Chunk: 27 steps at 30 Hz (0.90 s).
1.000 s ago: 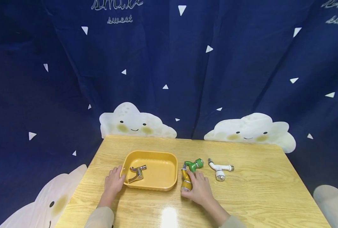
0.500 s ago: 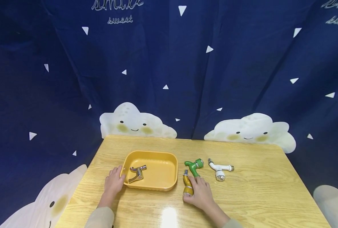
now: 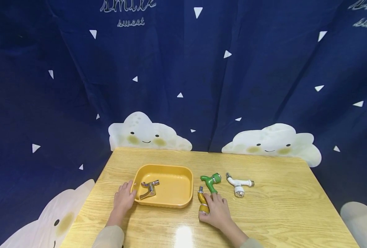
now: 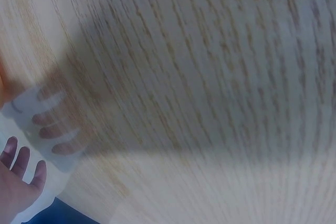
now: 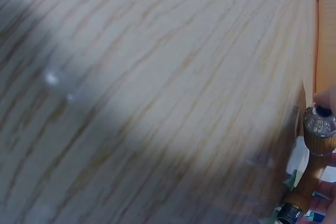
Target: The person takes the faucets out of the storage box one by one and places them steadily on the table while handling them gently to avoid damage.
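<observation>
My right hand (image 3: 218,210) grips a yellow tap (image 3: 203,199) on the table, right of the yellow tray (image 3: 171,205). The right wrist view shows this tap (image 5: 310,177) with its ribbed knob and threaded metal end, fingers behind it. A green tap (image 3: 210,181) lies just beyond the right hand; whether fingertips touch its lower end I cannot tell. At the tray's left rim rests my left hand (image 3: 123,199), thumb at the edge. In the left wrist view, the left hand (image 4: 20,182) has spread, fairly straight fingers. A chrome tap (image 3: 150,189) lies inside the tray.
A white tap (image 3: 239,184) lies to the right of the green one. Under everything is a glossy wooden table (image 3: 282,196). Behind it hangs a dark blue curtain (image 3: 264,79) with white triangles and smiling clouds.
The yellow tap and my right hand have shifted slightly toward me, uncovering the green tap's left end. My left hand and the tray stay in place.
</observation>
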Motion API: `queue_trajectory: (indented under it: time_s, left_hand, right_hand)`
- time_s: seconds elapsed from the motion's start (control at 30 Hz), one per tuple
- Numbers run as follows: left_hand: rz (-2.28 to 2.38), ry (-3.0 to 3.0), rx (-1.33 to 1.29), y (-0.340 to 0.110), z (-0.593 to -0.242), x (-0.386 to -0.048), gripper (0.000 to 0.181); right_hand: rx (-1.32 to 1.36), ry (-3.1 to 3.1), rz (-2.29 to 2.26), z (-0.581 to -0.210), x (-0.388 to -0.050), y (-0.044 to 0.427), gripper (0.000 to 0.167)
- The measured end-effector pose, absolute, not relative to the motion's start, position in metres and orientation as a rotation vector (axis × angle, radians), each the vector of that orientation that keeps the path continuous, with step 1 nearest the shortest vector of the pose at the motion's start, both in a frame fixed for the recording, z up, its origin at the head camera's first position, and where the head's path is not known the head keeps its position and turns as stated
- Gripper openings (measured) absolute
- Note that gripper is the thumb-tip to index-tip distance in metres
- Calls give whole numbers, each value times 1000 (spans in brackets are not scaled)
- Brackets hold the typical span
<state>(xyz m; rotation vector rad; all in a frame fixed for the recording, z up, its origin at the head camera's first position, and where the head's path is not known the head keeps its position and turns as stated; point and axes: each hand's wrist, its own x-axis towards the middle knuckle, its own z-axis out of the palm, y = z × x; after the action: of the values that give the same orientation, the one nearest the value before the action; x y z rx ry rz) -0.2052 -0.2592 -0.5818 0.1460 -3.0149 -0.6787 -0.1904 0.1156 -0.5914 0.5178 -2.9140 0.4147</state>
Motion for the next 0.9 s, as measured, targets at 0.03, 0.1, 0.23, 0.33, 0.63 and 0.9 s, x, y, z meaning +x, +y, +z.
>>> queue_trajectory:
  time_s: [0.03, 0.1, 0.23, 0.33, 0.63, 0.9]
  left_hand:
    - [-682, -3015, 148, -259, -582, -205, 47]
    - [-681, -3015, 151, -260, -583, -205, 47]
    - [-676, -3011, 151, -260, -583, -205, 47]
    - [-672, -3010, 148, -260, -583, -205, 46]
    - [-662, -3006, 143, -260, -584, -206, 44]
    - [-663, -3008, 132, -260, -584, -206, 44]
  right_hand:
    - [521, -2917, 405, -592, -190, 116, 68]
    - [522, -2925, 392, -592, -190, 115, 69]
    - [519, -2941, 379, -592, -191, 115, 69]
    - [518, -2946, 380, -592, -191, 115, 67]
    - [534, -2962, 358, -586, -188, 113, 66]
    - [522, -2985, 392, -582, -188, 113, 69]
